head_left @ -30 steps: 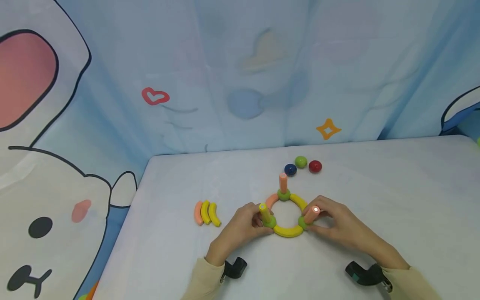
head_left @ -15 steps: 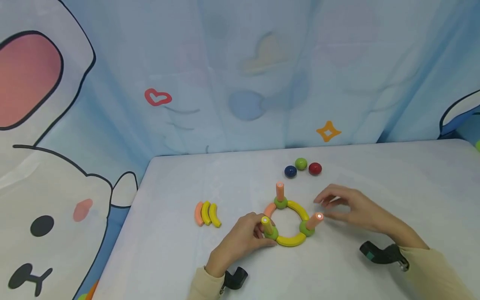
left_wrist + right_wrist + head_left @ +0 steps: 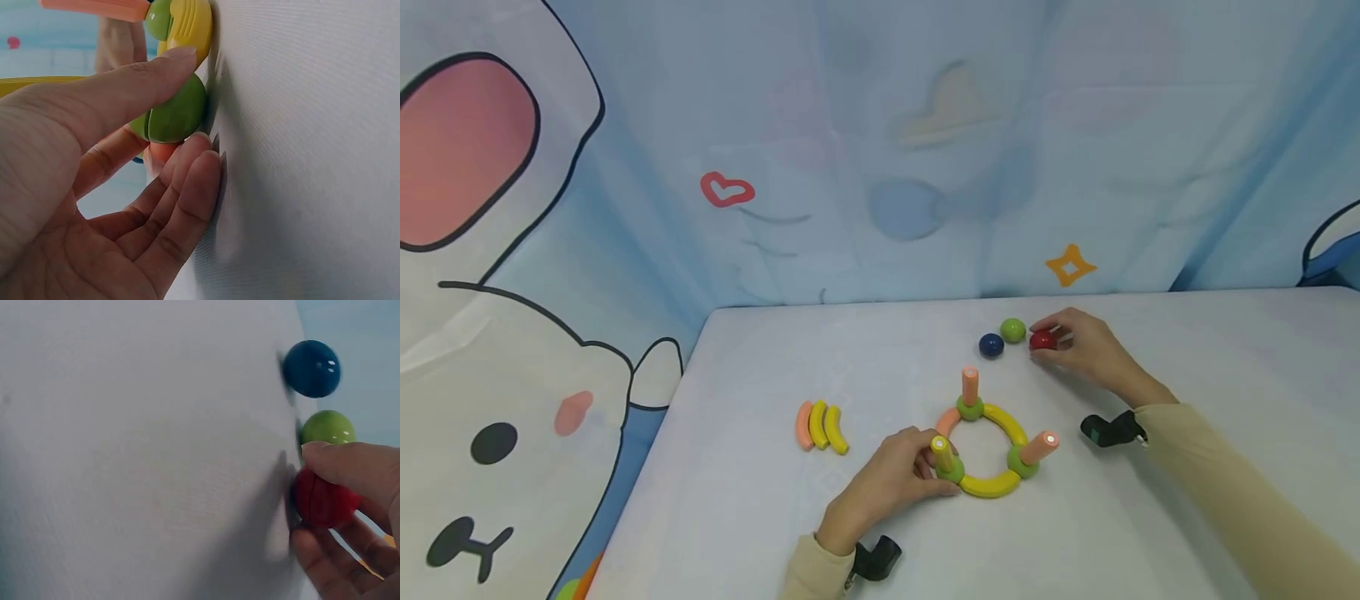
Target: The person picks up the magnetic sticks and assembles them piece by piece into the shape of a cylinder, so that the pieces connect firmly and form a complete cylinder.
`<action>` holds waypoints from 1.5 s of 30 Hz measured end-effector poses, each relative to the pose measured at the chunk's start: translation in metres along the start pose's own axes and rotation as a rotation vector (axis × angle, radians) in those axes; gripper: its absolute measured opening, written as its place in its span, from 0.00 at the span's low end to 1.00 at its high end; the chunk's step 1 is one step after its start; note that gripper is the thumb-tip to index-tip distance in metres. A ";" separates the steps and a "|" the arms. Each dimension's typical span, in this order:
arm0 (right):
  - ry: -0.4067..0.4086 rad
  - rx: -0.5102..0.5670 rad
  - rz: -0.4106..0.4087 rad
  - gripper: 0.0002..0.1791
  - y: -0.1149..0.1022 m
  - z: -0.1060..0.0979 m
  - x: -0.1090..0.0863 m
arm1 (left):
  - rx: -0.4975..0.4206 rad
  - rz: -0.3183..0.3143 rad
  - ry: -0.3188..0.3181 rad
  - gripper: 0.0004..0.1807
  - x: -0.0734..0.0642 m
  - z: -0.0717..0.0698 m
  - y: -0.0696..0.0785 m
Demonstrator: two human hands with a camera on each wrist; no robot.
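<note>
A ring of curved yellow (image 3: 991,486) and orange pieces, joined by green balls, lies on the table. A stick rises from each green ball: two orange, one yellow (image 3: 942,453). At the ring's near left corner my left hand (image 3: 895,475) holds the green ball (image 3: 178,112) between thumb and fingers, beneath the yellow stick. Behind the ring my right hand (image 3: 1090,350) pinches a red ball (image 3: 322,500) between thumb and fingers. Beside it sit a light green ball (image 3: 1012,330) and a dark blue ball (image 3: 991,346).
One curved orange piece (image 3: 805,426) and two curved yellow pieces (image 3: 834,430) lie side by side, left of the ring. The white cloth-covered table (image 3: 737,517) ends at the back against a blue printed curtain (image 3: 820,100).
My right hand has left the ring's right green ball and moved back to the red ball, which it now pinches. The left hand stays on its green ball. The ring came slightly nearer.
</note>
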State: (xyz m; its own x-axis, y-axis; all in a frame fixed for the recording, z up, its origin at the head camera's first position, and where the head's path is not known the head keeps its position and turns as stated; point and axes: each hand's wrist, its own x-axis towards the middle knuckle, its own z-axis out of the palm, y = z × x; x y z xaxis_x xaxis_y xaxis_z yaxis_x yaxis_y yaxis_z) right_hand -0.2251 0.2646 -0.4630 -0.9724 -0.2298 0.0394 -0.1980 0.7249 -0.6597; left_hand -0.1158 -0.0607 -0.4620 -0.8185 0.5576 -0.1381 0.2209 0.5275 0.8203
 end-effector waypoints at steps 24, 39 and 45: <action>-0.216 0.027 -0.378 0.19 -0.125 -0.054 -0.012 | -0.006 0.009 -0.009 0.13 0.004 -0.003 -0.002; -0.349 -0.146 -0.516 0.17 -0.159 -0.036 -0.013 | -0.057 0.029 -0.009 0.13 0.005 0.001 -0.002; -0.343 -0.144 -0.498 0.18 -0.158 -0.038 -0.014 | -0.051 0.020 -0.014 0.13 0.004 -0.001 0.000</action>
State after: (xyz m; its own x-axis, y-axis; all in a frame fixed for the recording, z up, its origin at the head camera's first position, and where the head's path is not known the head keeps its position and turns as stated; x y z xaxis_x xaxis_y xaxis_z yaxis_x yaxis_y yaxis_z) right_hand -0.1851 0.1780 -0.3307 -0.6689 -0.7411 0.0575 -0.6558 0.5519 -0.5151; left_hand -0.1195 -0.0590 -0.4626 -0.8068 0.5767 -0.1287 0.2095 0.4828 0.8503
